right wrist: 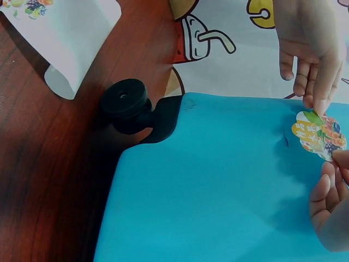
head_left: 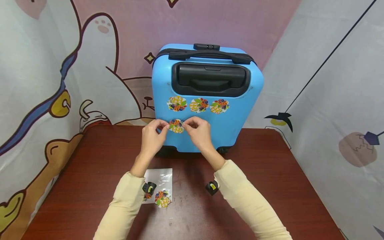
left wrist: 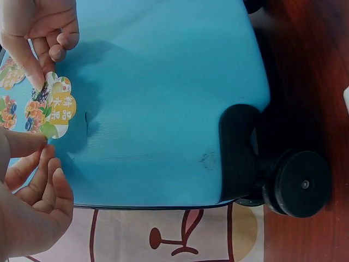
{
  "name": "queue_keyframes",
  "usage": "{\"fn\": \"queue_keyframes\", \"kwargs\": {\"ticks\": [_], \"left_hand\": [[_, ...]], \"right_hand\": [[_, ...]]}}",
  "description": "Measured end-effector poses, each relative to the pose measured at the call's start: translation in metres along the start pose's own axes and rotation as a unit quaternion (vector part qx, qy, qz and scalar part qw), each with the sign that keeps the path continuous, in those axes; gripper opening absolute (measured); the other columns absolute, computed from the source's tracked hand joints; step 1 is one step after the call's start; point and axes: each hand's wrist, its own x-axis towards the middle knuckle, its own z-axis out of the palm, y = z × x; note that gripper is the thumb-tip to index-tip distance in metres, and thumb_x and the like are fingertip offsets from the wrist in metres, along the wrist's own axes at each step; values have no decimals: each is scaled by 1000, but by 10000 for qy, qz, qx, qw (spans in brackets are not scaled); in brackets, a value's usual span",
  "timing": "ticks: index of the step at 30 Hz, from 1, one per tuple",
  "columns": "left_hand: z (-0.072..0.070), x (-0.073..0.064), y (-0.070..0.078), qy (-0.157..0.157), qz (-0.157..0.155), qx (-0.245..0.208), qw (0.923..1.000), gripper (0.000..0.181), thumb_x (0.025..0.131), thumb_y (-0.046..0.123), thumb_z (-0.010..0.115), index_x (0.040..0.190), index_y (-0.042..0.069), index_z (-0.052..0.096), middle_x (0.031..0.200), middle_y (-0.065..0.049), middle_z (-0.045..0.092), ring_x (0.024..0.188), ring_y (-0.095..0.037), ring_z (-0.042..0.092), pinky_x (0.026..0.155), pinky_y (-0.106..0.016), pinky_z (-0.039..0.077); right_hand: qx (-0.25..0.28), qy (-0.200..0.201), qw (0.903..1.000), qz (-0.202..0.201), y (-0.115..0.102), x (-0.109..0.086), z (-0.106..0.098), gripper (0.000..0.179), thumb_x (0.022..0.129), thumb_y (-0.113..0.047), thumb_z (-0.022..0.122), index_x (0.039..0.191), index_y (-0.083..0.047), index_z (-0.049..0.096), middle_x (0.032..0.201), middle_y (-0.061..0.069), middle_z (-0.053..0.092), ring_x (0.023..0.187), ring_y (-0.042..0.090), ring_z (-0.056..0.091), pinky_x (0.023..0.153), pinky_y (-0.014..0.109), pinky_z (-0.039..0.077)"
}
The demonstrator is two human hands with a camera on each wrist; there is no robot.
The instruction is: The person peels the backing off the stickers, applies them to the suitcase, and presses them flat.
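Both hands pinch one scalloped fruit sticker (head_left: 176, 126) by opposite edges, close over the front of a blue suitcase (head_left: 207, 125). The left hand (head_left: 153, 136) holds its left edge between thumb and forefinger. On the other side, the right hand (head_left: 198, 132) grips the right edge the same way. In the left wrist view the sticker (left wrist: 61, 106) shows printed fruit and yellow lettering, and it casts a shadow on the shell. Three similar stickers form a row above it: a left one (head_left: 177, 103), a middle one (head_left: 199, 105) and a right one (head_left: 219, 106).
A white sticker sheet (head_left: 164, 176) with fruit stickers lies on the brown table (head_left: 99, 186), partly behind the left sleeve. In the right wrist view the sheet's edge (right wrist: 60, 82) curls up. The suitcase stands upright on black wheels (left wrist: 303, 184) against a printed cloth (head_left: 120, 96).
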Motion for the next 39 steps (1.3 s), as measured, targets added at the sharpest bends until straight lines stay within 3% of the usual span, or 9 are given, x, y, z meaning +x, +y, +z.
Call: {"fn": "queue_keyframes", "kwargs": {"ticks": [18, 39], "left_hand": [[3, 11, 1, 502, 285, 294, 9979, 10, 80, 8, 69, 75, -1, 65, 69, -11, 59, 64, -24, 55, 56, -34, 41], [4, 12, 8, 705, 353, 622, 9949, 12, 79, 9, 70, 73, 0, 65, 69, -11, 60, 64, -25, 56, 60, -40, 43]], "right_hand": [[-476, 571, 9958, -529, -10, 6, 7, 7, 79, -7, 69, 77, 0, 68, 70, 9, 64, 63, 19, 57, 55, 26, 45], [-948, 1102, 9865, -756, -13, 6, 15, 6, 79, -4, 67, 75, 0, 68, 69, 10, 65, 63, 20, 59, 58, 31, 47]]}}
